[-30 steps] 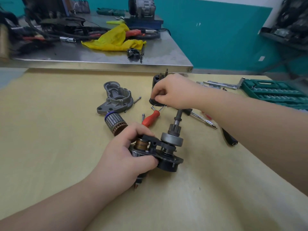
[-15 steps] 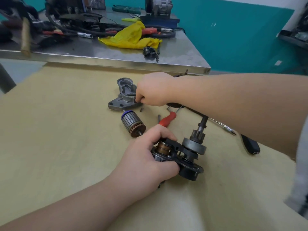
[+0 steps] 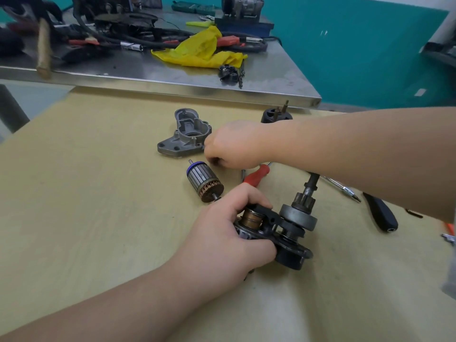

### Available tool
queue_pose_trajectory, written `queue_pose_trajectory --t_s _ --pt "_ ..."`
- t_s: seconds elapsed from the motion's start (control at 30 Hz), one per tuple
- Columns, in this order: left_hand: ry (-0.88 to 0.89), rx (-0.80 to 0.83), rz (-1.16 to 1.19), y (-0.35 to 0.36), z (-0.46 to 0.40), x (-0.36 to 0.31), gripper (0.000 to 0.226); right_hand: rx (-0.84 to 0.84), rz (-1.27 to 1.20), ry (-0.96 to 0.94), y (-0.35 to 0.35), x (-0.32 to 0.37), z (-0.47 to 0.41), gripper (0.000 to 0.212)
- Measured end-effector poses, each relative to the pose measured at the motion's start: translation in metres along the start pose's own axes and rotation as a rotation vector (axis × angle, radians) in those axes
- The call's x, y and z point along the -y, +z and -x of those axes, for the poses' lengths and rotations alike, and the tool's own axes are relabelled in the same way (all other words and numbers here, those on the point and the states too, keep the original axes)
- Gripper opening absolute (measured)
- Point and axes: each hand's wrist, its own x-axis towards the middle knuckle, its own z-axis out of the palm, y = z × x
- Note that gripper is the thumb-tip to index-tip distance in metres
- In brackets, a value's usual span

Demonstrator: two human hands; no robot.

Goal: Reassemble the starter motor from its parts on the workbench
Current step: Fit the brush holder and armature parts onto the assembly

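My left hand (image 3: 222, 243) grips a partly built starter assembly (image 3: 293, 233) near the front of the wooden bench (image 3: 98, 206). The assembly has a dark end plate, a brass-coloured plunger, a black lever and a drive pinion on its shaft. The pinion shaft points up and away from me. My right hand (image 3: 234, 144) reaches across with its fingers curled down onto the bench. Its fingertips pinch a small dark part between the grey nose housing (image 3: 185, 137) and the armature (image 3: 203, 180). What that part is cannot be made out.
A red-handled screwdriver (image 3: 257, 174) lies just behind my left hand. A black-handled screwdriver (image 3: 381, 215) lies at the right. A black cap with terminals (image 3: 274, 116) sits behind my right forearm. A steel table (image 3: 172, 80) with a yellow cloth (image 3: 199, 50), cables and tools borders the far edge.
My right hand moved left from the black part by the cap to the spot beside the nose housing, then lowered its fingertips toward the armature. My left hand kept its grip on the assembly.
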Motion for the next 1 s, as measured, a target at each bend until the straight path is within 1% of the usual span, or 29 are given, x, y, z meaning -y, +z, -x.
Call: queue_pose_trajectory --t_s 0.1,0.2,0.23,0.3,0.37,0.4,0.47,0.57,0.63,0.67,0.77,0.9,1.0 --pt "0.000 -0.009 -0.007 0.000 0.000 -0.001 0.045 -0.027 0.046 -0.043 0.000 0.007 -0.004 0.021" --pt "-0.007 -0.012 0.007 0.000 0.001 -0.001 0.045 0.017 0.031 -0.032 -0.004 0.010 -0.004 0.019" --pt "-0.008 -0.014 0.009 0.000 0.001 -0.001 0.046 0.028 -0.002 -0.010 -0.004 0.009 -0.003 0.016" --pt "-0.011 -0.022 0.007 0.000 0.001 -0.001 0.047 0.024 -0.097 0.068 -0.004 0.004 0.002 0.001" --pt "-0.021 -0.025 0.013 -0.001 0.000 -0.001 0.048 -0.022 -0.214 0.145 -0.007 -0.005 0.015 0.014" --pt "-0.032 -0.030 0.024 -0.001 -0.001 -0.002 0.048 -0.062 -0.287 0.190 -0.012 -0.009 0.024 0.014" --pt "-0.056 -0.042 0.062 -0.002 -0.003 -0.002 0.046 -0.214 -0.453 0.262 -0.023 -0.016 0.046 0.007" --pt "-0.096 -0.050 0.107 -0.003 -0.004 -0.003 0.046 -0.480 -0.743 0.324 -0.035 -0.008 0.086 0.013" --pt "-0.107 -0.042 0.134 -0.003 -0.005 -0.005 0.044 -0.599 -0.916 0.319 -0.031 0.012 0.115 0.016" --pt "-0.110 -0.039 0.149 -0.003 -0.005 -0.005 0.043 -0.645 -0.953 0.318 -0.026 0.025 0.127 0.016" --pt "-0.123 -0.048 0.195 -0.005 -0.006 -0.006 0.042 -0.745 -0.926 0.347 0.001 0.062 0.152 0.010" --pt "-0.152 -0.031 0.225 -0.006 -0.007 -0.005 0.043 -0.900 -0.916 0.358 0.035 0.089 0.163 0.004" --pt "-0.156 -0.022 0.220 -0.007 -0.006 -0.005 0.047 -0.935 -0.942 0.320 0.045 0.092 0.164 0.003"
